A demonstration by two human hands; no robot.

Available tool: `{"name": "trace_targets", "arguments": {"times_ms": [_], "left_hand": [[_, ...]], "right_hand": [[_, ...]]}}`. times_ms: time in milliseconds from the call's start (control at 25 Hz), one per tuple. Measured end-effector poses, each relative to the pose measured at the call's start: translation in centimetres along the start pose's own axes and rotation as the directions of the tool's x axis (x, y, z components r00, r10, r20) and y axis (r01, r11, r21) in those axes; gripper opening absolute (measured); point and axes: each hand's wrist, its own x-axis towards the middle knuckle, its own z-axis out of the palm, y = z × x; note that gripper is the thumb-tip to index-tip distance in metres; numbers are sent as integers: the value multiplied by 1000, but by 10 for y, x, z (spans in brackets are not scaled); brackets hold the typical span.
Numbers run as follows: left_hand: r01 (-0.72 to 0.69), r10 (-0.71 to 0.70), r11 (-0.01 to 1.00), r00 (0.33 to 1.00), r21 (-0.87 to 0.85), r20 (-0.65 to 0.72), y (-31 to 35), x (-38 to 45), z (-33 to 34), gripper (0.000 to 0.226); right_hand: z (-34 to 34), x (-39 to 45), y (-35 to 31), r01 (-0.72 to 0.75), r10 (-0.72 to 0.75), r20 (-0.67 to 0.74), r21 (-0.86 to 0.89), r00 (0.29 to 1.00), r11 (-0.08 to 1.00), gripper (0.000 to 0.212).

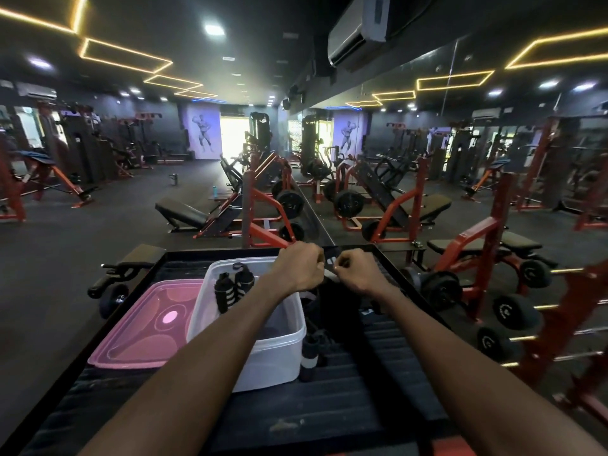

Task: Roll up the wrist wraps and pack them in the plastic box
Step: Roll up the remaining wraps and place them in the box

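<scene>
Two hands meet at the far end of a black ribbed tray, both curled round one black wrist wrap [330, 261] with white marks, held up between them. The left hand [300, 266] has its fingers folded in tight on the wrap's left side, and the right hand [354, 270] pinches the other side with bent fingers; how much of the wrap is already rolled is hard to tell, since the fists hide most of it. Just left of the hands stands the clear plastic box [273, 353], open, with two rolled wraps [233, 287] leaning at its far wall. More loose wraps [312, 348] lie on the tray [345, 399] against the box's right side. The pink lid [141, 327] rests flat beside the box on its left. Beyond the tray stand red-framed gym machines [263, 205] and a wall mirror [427, 143].
</scene>
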Motion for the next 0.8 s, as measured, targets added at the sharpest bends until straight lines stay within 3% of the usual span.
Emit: {"name": "trace_targets", "arguments": {"times_ms": [160, 240, 440, 680, 800], "left_hand": [[-19, -65, 965, 948, 260, 310, 20, -1, 14, 16], [-14, -107, 952, 920, 305, 376, 22, -5, 24, 16], [84, -141, 964, 966, 252, 216, 33, -13, 22, 23], [205, -198, 977, 973, -52, 117, 39, -13, 18, 23], [217, -211, 953, 976, -210, 50, 49, -18, 20, 18]], "right_hand": [[3, -11, 6, -34, -4, 197, 186, 980, 982, 22], [7, -14, 6, -61, -4, 278, 227, 961, 972, 25], [6, -17, 11, -220, 53, 395, 390, 917, 894, 21], [3, -18, 16, -435, 162, 549, 413, 820, 800, 55], [5, -15, 20, -463, 79, 622, 488, 779, 740, 47]]}}
